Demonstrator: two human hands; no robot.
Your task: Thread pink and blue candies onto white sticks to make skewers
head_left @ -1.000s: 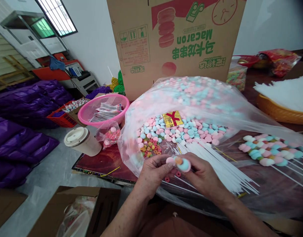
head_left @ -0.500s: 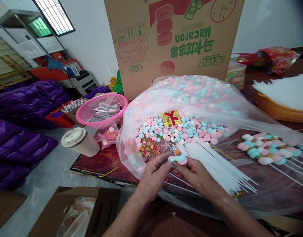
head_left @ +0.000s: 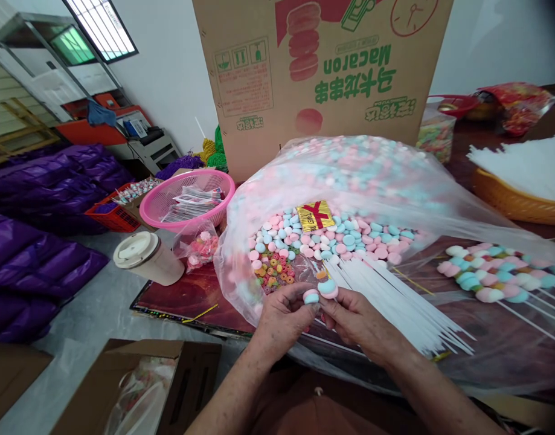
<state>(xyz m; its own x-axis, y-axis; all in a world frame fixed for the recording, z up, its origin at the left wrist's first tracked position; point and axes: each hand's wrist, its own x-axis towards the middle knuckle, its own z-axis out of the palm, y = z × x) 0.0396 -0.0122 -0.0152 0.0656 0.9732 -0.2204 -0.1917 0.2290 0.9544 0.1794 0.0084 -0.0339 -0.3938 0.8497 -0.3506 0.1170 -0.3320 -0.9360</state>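
Note:
Above the front of the table my two hands meet at the fingertips. My left hand [head_left: 286,311] pinches a small pink-and-blue marshmallow [head_left: 311,296] between thumb and fingers. Closed on a larger blue-and-pink marshmallow [head_left: 328,289] is my right hand [head_left: 356,317]; an orange gummy [head_left: 321,275] sits just beyond that piece, and any stick through them is mostly hidden. Loose marshmallows [head_left: 345,238] and ring-shaped gummies [head_left: 275,270] lie in front, by a bundle of white sticks [head_left: 399,305]. Finished-looking marshmallow skewers [head_left: 494,275] lie at the right.
A clear plastic bag [head_left: 277,187] of marshmallows covers the middle, before a large cardboard box [head_left: 259,66]. Left are a pink basket [head_left: 186,223], a lidded cup [head_left: 154,260] and a small candy bag [head_left: 202,248]. An orange basket [head_left: 499,205] of sticks stands right. Below left is an open carton [head_left: 200,386].
The small marshmallow in my left hand has turned, showing pink above blue. It has moved slightly apart from the marshmallow in my right hand, which has shifted a little left and up.

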